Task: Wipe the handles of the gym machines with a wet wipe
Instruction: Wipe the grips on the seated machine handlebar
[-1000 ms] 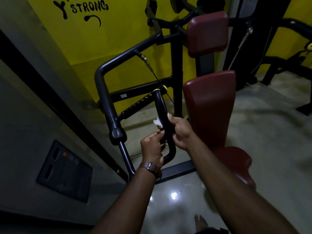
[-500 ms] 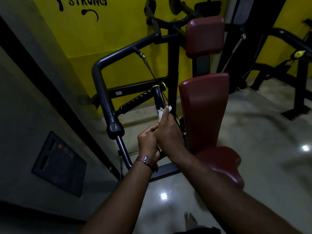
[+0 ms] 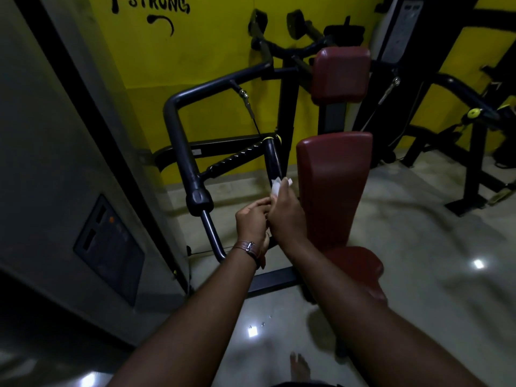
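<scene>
A black upright handle with a yellow ring at its top belongs to the gym machine beside the red pads. My right hand is curled round this handle, with a white wet wipe sticking out above its fingers. Just left and below it, my left hand grips the lower part of the same handle; a brown wristwatch sits on that wrist. The handle's lower half is hidden behind both hands.
A thick black machine arm bends down at the left. The red back pad, head pad and seat stand right of my hands. A grey wall with a dark panel is at left, more machines at right.
My right hand has slid up the handle from level with the left hand, carrying the wipe higher. The left hand keeps its grip low on the handle. The camera has shifted slightly.
</scene>
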Demonstrator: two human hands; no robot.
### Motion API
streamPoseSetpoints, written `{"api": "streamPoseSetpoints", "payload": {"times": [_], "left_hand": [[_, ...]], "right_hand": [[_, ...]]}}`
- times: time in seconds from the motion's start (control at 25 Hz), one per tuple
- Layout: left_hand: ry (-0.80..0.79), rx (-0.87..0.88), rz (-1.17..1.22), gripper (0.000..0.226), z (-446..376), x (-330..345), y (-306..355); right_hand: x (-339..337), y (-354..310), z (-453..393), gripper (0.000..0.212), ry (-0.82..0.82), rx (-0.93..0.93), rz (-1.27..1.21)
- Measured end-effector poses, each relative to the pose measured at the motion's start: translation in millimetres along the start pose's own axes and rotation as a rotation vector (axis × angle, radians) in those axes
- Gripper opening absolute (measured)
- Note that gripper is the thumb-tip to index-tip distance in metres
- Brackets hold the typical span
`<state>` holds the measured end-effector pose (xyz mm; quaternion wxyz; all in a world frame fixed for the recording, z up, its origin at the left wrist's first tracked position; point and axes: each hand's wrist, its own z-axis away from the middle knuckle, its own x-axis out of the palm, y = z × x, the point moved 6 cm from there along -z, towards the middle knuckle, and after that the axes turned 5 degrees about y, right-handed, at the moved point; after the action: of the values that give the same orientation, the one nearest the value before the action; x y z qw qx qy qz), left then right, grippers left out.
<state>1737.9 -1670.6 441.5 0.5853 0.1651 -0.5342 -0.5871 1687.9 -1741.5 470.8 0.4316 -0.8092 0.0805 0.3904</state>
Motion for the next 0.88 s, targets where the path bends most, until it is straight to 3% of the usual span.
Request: {"api": "streamPoseSetpoints", "payload": {"times": [0.08, 0.16, 0.28, 0.4, 0.52, 0.6, 0.68, 0.8, 0.88], "left_hand": [[-0.032, -0.015, -0.006, 0.018, 3.0, -5.1, 0.8], [-0.062, 0.019, -0.074, 0.015, 4.3, -11.4, 5.3], [-0.041, 0.199, -0.220, 0.019, -3.2, -20.7, 33.1], [0.093, 0.509, -0.394, 0.019, -29.9, -37.0, 82.1], [0.266, 0.770, -0.774, 0.018, -70.5, -56.0, 127.1], [0.320, 0.776, -0.915, 0.026, -95.5, -65.9, 141.3], [0.293, 0.751, -0.994, 0.025, -111.2, -67.0, 146.4], [0.279, 0.823, -0.952, 0.024, -119.6, -73.5, 151.1], [0.317, 0.902, -0.945, 0.025, -119.6, -78.9, 151.3]], "right_hand": [[3.9, 9.1, 21.1, 0.059, 0.003, -0.037, 0.052], [2.2, 2.9, 31.0, 0.052, 0.121, -0.164, 0.109], [6.7, -36.3, 26.7, 0.048, 0.239, -0.427, 0.175], [24.5, -74.4, -11.3, 0.053, 0.091, -0.473, 0.188], [61.3, -102.0, -52.0, 0.054, -0.129, -0.528, 0.325], [90.4, -109.1, -64.3, 0.053, -0.237, -0.599, 0.445], [113.4, -111.5, -72.4, 0.050, -0.239, -0.622, 0.505], [133.7, -118.0, -74.0, 0.048, -0.287, -0.674, 0.550], [124.7, -114.9, -82.2, 0.053, -0.205, -0.705, 0.557]]}}
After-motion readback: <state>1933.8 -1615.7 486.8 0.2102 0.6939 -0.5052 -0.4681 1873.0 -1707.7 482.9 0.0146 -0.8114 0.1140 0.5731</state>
